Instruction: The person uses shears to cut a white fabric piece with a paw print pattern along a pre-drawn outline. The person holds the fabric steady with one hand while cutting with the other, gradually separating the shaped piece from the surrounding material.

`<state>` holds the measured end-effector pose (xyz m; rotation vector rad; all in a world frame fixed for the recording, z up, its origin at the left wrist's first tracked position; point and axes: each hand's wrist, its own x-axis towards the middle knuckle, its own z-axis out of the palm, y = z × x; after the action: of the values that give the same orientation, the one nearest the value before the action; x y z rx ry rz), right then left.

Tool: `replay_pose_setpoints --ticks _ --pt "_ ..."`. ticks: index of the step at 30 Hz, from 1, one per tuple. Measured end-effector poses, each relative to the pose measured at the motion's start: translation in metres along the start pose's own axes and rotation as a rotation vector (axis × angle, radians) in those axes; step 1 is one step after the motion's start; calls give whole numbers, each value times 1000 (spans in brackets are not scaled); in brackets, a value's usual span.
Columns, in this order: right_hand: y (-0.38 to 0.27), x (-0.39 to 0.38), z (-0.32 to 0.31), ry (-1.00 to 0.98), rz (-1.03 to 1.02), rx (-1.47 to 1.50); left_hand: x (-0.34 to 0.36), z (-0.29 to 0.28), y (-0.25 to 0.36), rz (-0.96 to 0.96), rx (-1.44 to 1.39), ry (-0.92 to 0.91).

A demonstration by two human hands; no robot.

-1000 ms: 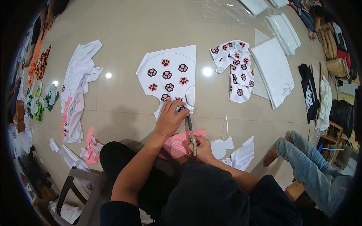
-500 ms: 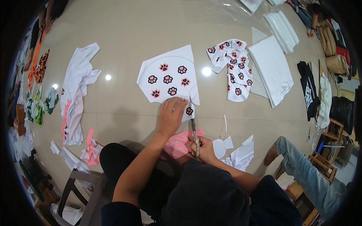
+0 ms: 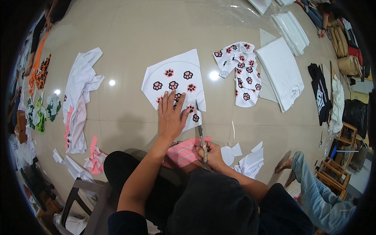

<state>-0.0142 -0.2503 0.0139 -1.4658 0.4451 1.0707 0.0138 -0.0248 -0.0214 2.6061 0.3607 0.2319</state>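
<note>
A white fabric piece with pink and black paw prints and a drawn curved outline lies on the tiled floor in front of me. My left hand rests flat on its lower part, fingers stretched out and covering some prints. In my right hand is a pair of scissors with taped handles. Its blades point away from me and sit at the fabric's lower right edge, near a drawn curve. Just beneath my hands lies a pink piece with pale stripes.
More paw-print fabric and folded white cloth lie to the right. Crumpled white and pink cloth is at left, scraps by my right arm. A chair stands lower left; another person's leg reaches in at right.
My left hand has gone from bent fingers near the fabric's lower edge to lying flat, a little left and farther onto it. The scissors stay at nearly the same spot.
</note>
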Motion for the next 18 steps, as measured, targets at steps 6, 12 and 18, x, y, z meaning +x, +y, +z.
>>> replay_pose_setpoints --ticks 6,12,18 --pt "-1 -1 -1 -1 5 12 0 1 1 -9 31 -3" --pt "-1 -2 0 -7 7 22 -1 0 0 -10 17 -7" --pt "1 -2 0 -1 -2 21 -2 1 2 -15 14 -4"
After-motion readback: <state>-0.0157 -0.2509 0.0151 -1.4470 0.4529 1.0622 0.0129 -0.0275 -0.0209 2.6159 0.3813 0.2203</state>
